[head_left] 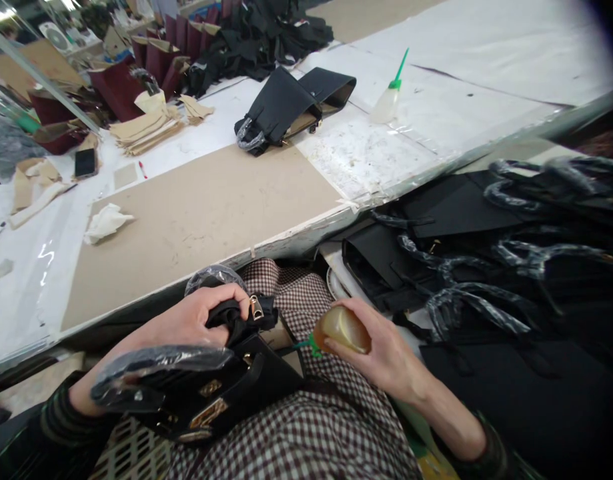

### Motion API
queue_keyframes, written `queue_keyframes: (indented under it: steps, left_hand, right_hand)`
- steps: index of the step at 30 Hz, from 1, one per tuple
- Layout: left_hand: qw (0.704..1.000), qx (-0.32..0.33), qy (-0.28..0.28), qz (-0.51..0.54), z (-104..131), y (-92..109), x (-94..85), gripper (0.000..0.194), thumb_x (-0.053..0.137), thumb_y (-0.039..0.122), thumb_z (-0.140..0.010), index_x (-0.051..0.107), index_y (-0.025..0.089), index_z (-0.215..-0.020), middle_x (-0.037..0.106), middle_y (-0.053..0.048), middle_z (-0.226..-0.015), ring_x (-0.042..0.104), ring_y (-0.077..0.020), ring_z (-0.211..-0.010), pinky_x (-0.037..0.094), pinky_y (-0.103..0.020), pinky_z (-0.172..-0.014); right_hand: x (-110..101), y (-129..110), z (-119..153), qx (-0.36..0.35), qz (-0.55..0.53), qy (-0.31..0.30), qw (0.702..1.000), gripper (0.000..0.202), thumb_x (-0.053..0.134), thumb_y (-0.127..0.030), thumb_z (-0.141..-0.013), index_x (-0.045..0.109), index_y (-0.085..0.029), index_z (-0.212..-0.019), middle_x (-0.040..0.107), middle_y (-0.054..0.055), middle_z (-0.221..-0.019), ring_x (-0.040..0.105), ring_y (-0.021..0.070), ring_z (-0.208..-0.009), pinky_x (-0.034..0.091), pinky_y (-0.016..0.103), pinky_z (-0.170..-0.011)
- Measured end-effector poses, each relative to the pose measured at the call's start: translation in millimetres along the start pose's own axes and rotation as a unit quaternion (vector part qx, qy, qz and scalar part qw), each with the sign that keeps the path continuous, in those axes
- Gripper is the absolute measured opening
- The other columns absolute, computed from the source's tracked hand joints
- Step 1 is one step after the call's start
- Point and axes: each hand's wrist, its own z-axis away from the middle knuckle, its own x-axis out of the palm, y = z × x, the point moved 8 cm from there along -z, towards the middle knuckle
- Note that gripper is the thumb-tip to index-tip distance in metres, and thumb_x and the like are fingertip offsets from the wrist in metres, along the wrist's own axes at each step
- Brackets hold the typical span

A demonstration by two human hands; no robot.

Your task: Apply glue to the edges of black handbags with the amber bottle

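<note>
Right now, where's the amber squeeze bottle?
Head view, below centre and slightly right: the amber squeeze bottle is in the right hand, over the checked cloth, green nozzle pointing left toward the black bag.

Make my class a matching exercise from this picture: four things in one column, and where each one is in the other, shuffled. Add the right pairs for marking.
Things
1. Amber bottle
2. Crumpled white scrap
3. Gold-clasped black bag
4. Pale bottle

Places
A. At the left side of the tan board
B. Standing on the white tabletop
C. Held tilted in the right hand
D. Gripped by the left hand, over the checked cloth

Right pairs: 1-C, 2-A, 3-D, 4-B
</note>
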Motion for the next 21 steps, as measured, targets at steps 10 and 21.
queue_keyframes:
  steps: [10,21]
  left_hand:
    - [0.985,0.093,-0.003,-0.143,41,28,3.5,0.036,0.051,0.000,-0.073,0.055,0.025,-0.098,0.066,0.006,-0.099,0.060,-0.0132,-0.091,0.042,-0.026,-0.087]
    - [0.991,0.091,0.097,-0.034,45,-9,3.1,0.042,0.049,-0.001,-0.067,0.055,0.025,-0.100,0.066,0.004,-0.099,0.061,-0.0138,-0.091,0.045,-0.024,-0.085]
  right_hand:
    - [-41,20,-13,0.139,-0.114,0.138,0.974,0.054,0.076,-0.056,-0.080,0.061,-0.023,-0.121,0.069,0.005,-0.105,0.066,0.0254,-0.090,0.055,0.038,-0.079]
    - [-8,61,1,0.192,-0.577,0.192,0.770,0.031,0.060,-0.045,-0.088,0.068,-0.024,-0.109,0.066,0.012,-0.106,0.055,0.0206,-0.067,0.043,0.033,-0.046]
